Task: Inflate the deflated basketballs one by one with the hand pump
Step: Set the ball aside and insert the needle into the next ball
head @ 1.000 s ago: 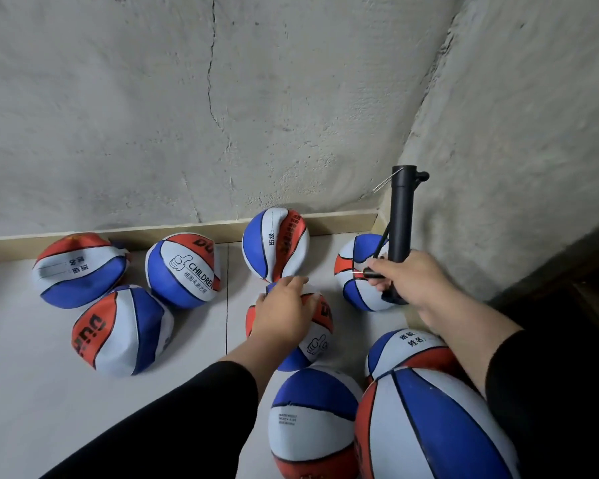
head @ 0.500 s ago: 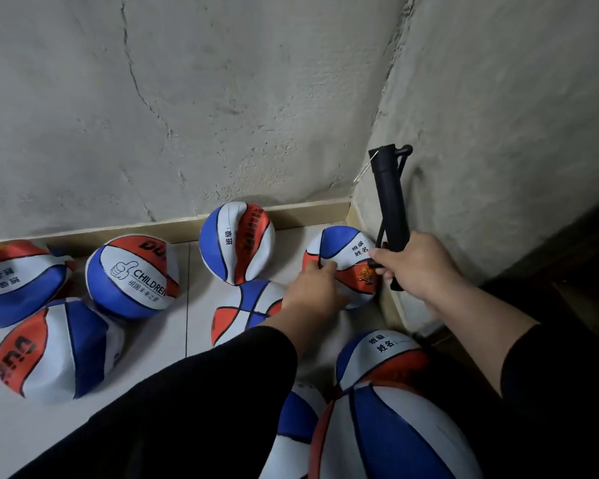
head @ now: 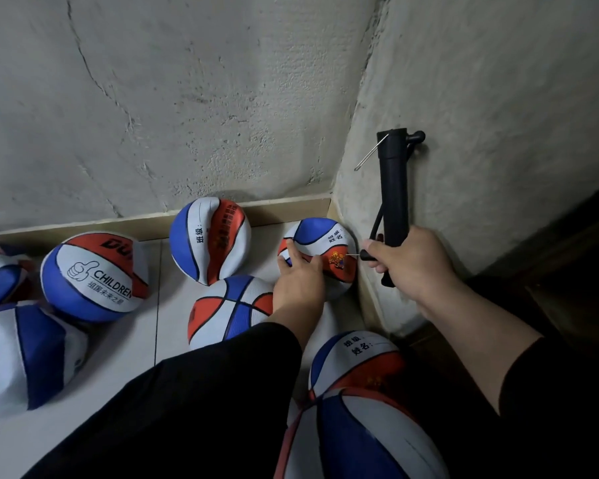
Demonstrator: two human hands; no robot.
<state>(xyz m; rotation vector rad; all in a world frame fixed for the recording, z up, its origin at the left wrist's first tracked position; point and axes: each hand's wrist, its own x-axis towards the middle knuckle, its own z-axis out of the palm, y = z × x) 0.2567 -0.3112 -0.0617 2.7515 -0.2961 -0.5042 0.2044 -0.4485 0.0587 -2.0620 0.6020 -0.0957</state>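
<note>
From the head camera, we see our left hand [head: 300,283] resting with spread fingers on a dented red, white and blue basketball [head: 320,248] that sits in the corner where two rough plaster walls [head: 187,98] meet. Our right hand [head: 412,262] is just right of that ball, curled around the lower end of an upright black hand pump [head: 393,188], its fingertips pinching the needle fitting [head: 363,254] whose thin needle points at the ball's side. Left of our left hand lie more slack basketballs on the pale floor [head: 146,340], one printed "CHILDREN" [head: 94,276]. Below our hands, nearer us, rest two fuller balls [head: 360,409].
</note>
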